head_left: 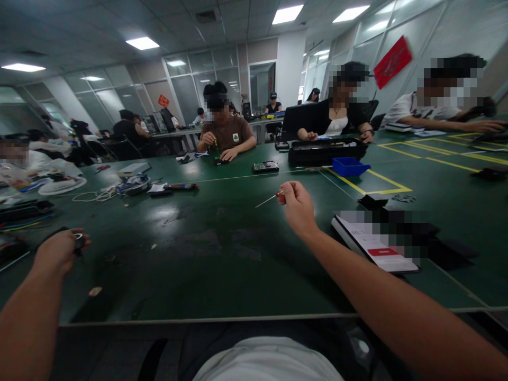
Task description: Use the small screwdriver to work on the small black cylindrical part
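Observation:
My right hand (298, 209) is raised above the green table, closed around the red handle of a small screwdriver (266, 201). Its thin metal shaft points left and slightly down, with the tip touching nothing. At the left side, my left hand (59, 251) is closed on a black object (80, 244) with a pale round edge. Most of that object is hidden by my fingers, so its kind is unclear. A hard drive (265, 167) with a green circuit board lies on the table beyond my right hand.
A blue bin (349, 166) stands beside a long black casing (327, 153). To the right lies a white notebook (375, 243). Cables (133, 185) and a dark pen-shaped tool (180, 186) are at left. Across the table a person (228, 132) works with a screwdriver.

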A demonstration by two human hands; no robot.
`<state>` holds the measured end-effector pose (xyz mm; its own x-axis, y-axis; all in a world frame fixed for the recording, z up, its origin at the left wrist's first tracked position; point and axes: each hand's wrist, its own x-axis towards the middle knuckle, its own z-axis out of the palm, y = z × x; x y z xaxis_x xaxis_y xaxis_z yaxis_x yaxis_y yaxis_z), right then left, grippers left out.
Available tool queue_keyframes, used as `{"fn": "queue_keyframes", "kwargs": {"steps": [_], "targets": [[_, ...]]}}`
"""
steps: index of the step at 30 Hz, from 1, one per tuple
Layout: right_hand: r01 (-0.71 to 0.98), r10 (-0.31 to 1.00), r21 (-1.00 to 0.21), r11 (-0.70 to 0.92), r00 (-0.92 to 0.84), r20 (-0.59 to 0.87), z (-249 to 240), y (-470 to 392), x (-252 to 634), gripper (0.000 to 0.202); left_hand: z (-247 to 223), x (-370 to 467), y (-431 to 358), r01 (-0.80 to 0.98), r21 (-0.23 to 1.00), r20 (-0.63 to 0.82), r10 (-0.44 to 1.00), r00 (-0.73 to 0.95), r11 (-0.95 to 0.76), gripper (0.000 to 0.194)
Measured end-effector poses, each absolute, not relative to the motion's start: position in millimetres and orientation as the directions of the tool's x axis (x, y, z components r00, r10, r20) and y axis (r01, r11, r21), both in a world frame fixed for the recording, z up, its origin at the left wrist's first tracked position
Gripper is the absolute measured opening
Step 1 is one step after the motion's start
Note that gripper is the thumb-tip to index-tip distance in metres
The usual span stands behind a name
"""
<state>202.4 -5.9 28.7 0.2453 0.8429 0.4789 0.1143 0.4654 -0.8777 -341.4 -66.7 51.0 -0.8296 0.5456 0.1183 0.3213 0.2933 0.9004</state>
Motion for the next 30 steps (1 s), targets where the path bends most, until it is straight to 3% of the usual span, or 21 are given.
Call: {"fn": "queue_keyframes", "kwargs": {"steps": [3, 6, 9, 15, 18, 23, 27, 30], "targets": [[0.134, 0.847, -0.875, 0.465, 0.22, 0.484, 29.6, -7.1, 202.4, 0.026, 51.5, -313.9, -53.5, 0.231, 0.952, 0.063, 0.611, -0.789, 0.2, 0.014], [0.151, 0.857, -0.873, 0.464, 0.171, 0.485, 31.4, -9.1, 201.3, 0.029, 55.1, -273.0, -35.2, 0.317, 0.932, 0.105, 0.709, -0.697, 0.174, 0.027], [0.165, 0.864, -0.871, 0.463, 0.135, 0.485, 33.3, -11.3, 199.3, 0.03, 61.4, -221.9, -17.8, 0.383, 0.918, 0.133, 0.831, -0.541, 0.102, 0.032], [0.223, 0.875, -0.871, 0.438, 0.117, 0.47, 33.6, -14.8, 198.1, 0.032, 63.8, -102.9, 4.7, 0.346, 0.934, 0.15, 0.98, -0.134, -0.095, 0.034], [0.231, 0.863, -0.86, 0.456, 0.12, 0.49, 33.2, -16.0, 199.1, 0.032, 53.5, -49.0, 8.3, 0.345, 0.929, 0.139, 0.99, -0.002, -0.13, 0.028], [0.138, 0.851, -0.865, 0.482, 0.163, 0.5, 32.7, -15.5, 199.3, 0.028, 22.7, 5.5, 4.3, 0.574, 0.801, 0.153, 0.985, 0.08, -0.171, 0.054], [0.099, 0.869, -0.878, 0.469, 0.127, 0.478, 30.1, -14.6, 196.4, 0.03, 1.6, 10.7, 0.9, 0.59, 0.754, 0.212, 0.957, 0.198, -0.289, 0.033], [0.133, 0.873, -0.874, 0.467, 0.091, 0.48, 27.4, -14.8, 194.5, 0.03, -5.3, 3.6, -0.4, 0.555, 0.753, 0.255, 0.934, 0.25, -0.354, 0.032]]}}
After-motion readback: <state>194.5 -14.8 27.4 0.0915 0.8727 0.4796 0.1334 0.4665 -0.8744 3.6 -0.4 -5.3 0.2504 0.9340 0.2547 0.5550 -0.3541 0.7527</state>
